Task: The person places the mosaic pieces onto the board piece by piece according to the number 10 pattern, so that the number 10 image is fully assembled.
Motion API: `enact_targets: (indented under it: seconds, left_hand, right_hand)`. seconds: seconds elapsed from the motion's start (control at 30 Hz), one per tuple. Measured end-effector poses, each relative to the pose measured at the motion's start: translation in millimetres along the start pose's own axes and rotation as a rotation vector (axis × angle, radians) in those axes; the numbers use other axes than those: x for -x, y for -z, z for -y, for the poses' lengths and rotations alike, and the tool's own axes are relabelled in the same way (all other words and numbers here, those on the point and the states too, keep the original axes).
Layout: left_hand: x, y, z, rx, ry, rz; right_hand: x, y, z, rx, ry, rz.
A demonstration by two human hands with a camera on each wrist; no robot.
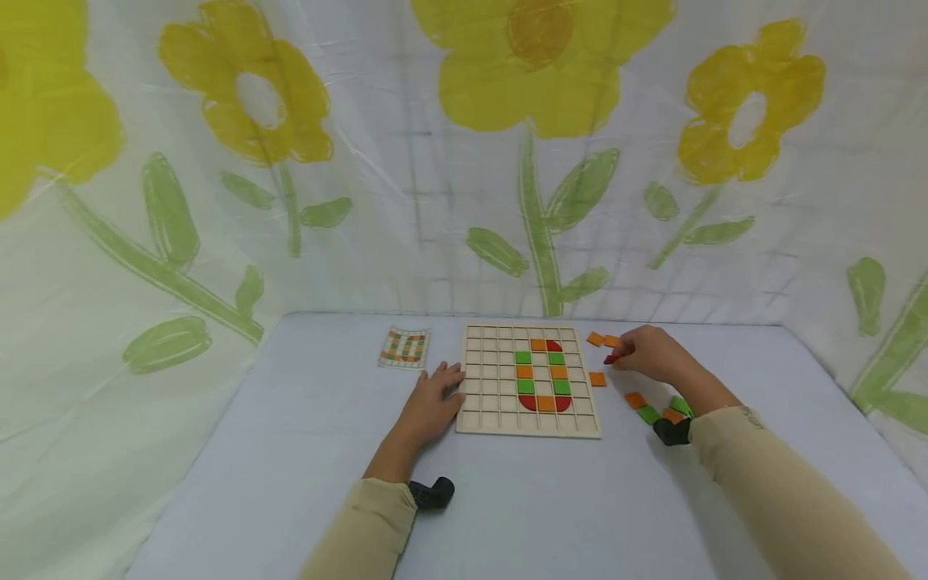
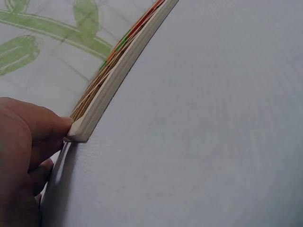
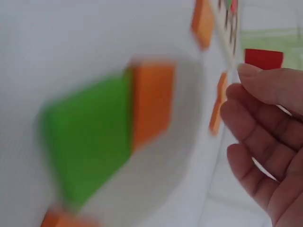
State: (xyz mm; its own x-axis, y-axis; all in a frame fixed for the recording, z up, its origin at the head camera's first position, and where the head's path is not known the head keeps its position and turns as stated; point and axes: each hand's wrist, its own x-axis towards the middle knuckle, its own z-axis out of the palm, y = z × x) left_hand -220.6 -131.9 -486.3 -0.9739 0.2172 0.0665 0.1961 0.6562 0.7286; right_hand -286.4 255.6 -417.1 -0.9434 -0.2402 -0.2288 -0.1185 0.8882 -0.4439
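Observation:
My right hand (image 1: 648, 354) pinches a small red tile (image 3: 263, 58) between thumb and fingers, just above the table to the right of the board. A wooden grid board (image 1: 489, 419) lies flat in the middle. Orange, green and red tiles form a closed ring on its right half, with red rounded pieces at three corners. Against the board's left edge rests my left hand (image 1: 432, 407), its fingers fairly straight and its thumb touching the rim. The left wrist view shows that thumb at the board's corner; the other fingers are partly hidden there.
A small pattern card (image 1: 404, 348) lies left of the board. Loose orange tiles (image 1: 597, 379) sit by the board's right side. Near the right wrist are several green and orange tiles (image 1: 648, 414). Behind the table hangs a white curtain (image 1: 377, 266) with painted flowers.

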Motion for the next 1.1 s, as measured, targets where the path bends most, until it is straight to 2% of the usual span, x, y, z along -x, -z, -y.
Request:
enact_targets:
  seconds: [0.2, 0.4, 0.6, 0.77, 1.1]
  left_hand:
    - [-1.1, -6.5, -2.1, -0.008, -0.025, -0.016]
    - [0.0, -11.8, -5.3, -0.017, -0.051, -0.033]
    - [0.8, -14.6, -7.6, -0.002, -0.109, -0.041]
    - [2.1, -16.1, -11.1, -0.001, -0.166, -0.044]
    - [1.8, -16.3, -13.1, -0.034, -0.164, -0.047]
  right_hand:
    - [-25.8, -7.5, 39.5, -0.037, 0.080, -0.010]
    - [-46.7, -20.2, 62.7, -0.055, 0.141, -0.022]
    - [-58.1, -27.2, 74.3, -0.066, 0.170, -0.037]
    - [-58.5, -27.2, 86.0, -0.088, 0.166, -0.024]
    - [-67.9, -38.4, 88.8, 0.006, 0.188, 0.002]
